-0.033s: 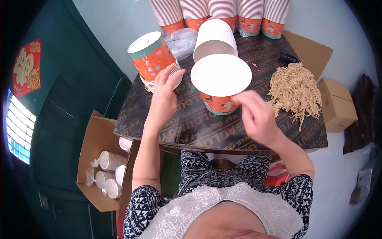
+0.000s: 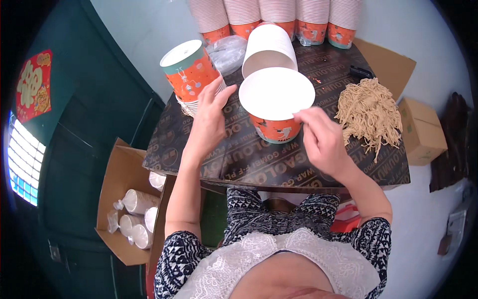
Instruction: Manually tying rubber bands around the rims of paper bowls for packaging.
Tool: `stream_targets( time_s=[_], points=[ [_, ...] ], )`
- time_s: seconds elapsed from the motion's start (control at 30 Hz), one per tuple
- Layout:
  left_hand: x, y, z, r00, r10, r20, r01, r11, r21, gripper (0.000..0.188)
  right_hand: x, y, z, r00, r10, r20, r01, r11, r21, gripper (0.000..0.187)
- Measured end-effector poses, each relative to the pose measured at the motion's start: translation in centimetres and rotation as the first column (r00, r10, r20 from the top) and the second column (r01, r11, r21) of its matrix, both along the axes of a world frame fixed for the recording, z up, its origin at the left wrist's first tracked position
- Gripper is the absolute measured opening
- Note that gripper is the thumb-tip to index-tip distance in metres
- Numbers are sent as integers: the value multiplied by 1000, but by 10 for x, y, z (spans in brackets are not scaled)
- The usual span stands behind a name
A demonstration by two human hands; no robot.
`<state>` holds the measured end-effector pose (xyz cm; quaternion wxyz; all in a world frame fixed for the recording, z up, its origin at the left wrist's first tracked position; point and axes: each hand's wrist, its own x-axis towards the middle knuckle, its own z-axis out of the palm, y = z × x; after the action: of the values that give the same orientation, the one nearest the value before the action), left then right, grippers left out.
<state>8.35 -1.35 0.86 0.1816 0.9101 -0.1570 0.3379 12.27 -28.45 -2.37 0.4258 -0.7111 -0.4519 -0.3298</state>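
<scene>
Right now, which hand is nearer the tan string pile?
Right. The right hand is left of the tan string pile; the left hand is farther left, by the inverted bucket stack.

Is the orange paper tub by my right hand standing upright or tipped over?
Upright. The orange paper tub stands with its narrower teal-edged base down on the table and its wide white top facing up.
</scene>
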Motion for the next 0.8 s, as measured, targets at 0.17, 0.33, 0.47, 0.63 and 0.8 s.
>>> stream_targets(
  time_s=[0.17, 0.33, 0.47, 0.63, 0.8],
  points=[
    [25, -1, -3, 987, -121, -102, 131, 987, 96, 30, 22, 9, -5, 994, -92, 53, 94, 995, -40, 26],
    [19, -4, 9, 902, -377, -210, 341, 921, -192, 19, 26, 4, -5, 993, -6, -117, -4, 996, -84, 21],
    [0, -14, 15, 922, -341, -182, 303, 930, -209, 18, 11, 2, 10, 964, 78, -253, -80, 997, 2, 17],
    [-21, -29, 14, 962, -210, -172, 155, 945, -288, 17, 0, 8, 8, 956, 89, -278, -83, 996, 35, 25],
    [-32, -45, -3, 1000, -7, -4, 7, 1000, -28, 11, 3, 13, -11, 968, 106, -227, -99, 994, 44, 25]
  ],
)
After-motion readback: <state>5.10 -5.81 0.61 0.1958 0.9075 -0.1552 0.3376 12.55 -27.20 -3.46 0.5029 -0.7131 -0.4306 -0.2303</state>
